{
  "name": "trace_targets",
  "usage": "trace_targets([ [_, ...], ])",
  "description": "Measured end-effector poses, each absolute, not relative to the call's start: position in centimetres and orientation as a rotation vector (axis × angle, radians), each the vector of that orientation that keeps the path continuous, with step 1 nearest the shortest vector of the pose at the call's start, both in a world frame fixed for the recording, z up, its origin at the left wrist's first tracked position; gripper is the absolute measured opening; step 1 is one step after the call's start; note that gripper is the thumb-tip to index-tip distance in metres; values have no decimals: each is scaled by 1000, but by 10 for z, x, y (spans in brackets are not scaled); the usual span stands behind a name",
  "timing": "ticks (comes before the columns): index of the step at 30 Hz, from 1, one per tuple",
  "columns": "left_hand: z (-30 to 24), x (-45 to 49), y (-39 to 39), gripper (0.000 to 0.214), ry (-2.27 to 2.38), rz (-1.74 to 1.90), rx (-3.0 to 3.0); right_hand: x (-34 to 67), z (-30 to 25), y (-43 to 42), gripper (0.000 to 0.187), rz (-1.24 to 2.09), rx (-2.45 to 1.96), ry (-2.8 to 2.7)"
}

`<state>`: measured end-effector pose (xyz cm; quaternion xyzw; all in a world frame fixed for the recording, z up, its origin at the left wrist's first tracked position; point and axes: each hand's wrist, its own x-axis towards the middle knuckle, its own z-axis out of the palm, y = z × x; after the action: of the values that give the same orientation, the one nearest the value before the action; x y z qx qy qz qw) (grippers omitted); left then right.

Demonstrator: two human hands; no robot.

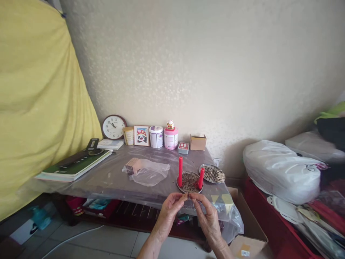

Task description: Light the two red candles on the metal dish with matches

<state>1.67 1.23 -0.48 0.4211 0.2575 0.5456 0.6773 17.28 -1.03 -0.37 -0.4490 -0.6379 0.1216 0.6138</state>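
Pinching small item [188, 195] | left hand [170, 208], right hand [206, 212] fingertips closed on it | above tray [181, 187]

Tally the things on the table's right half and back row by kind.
Red candles: 2
Metal plates: 2
Tins: 2
Clocks: 1
Cardboard boxes: 1
Framed pictures: 1
Total: 9

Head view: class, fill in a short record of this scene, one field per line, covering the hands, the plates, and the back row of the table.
left hand: fingertips pinched on a small item, too small to identify
right hand: fingertips meet the left's
near plate: two red candles upright
far plate: thin sticks
back row: clock, tins, small box
table: plastic-covered
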Motion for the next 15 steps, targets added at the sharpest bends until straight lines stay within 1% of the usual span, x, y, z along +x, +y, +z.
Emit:
trace_targets([
  [7, -1, 12, 13, 20, 535, 1290, 893, 160, 9, -9, 17, 53, -1015, -1614],
  [15, 1, 9, 12, 20, 560, 1288, 882, 152, 7, -11, 18, -28, -1008, -1612],
])
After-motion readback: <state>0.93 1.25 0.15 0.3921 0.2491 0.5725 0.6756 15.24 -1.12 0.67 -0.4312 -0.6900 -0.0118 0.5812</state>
